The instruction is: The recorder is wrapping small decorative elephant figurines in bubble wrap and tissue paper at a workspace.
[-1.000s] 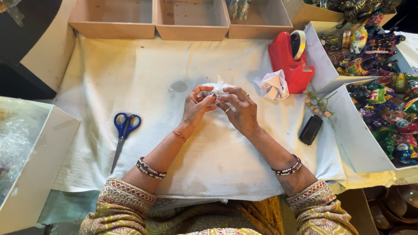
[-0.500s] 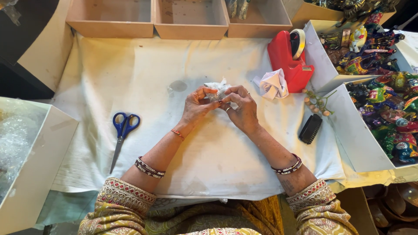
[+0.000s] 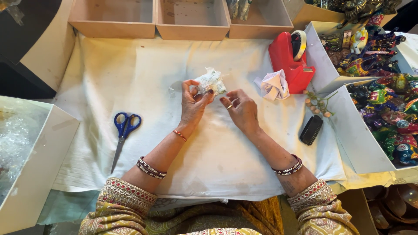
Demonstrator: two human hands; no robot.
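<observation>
Three wooden trays (image 3: 191,19) line the far edge of the white cloth (image 3: 217,148). My left hand (image 3: 192,106) pinches a small bubble-wrapped bundle (image 3: 210,82) mid-cloth, right hand (image 3: 242,111) loose beside it, holding nothing. Red tape dispenser (image 3: 289,58) toward the right edge, blue scissors (image 3: 124,130) left.

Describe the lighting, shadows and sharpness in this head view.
Head view: even, soft overhead light; only faint shadows under the left hand and right hand on the white cloth; the wrapped bundle is slightly soft; frame edges bow mildly.
</observation>
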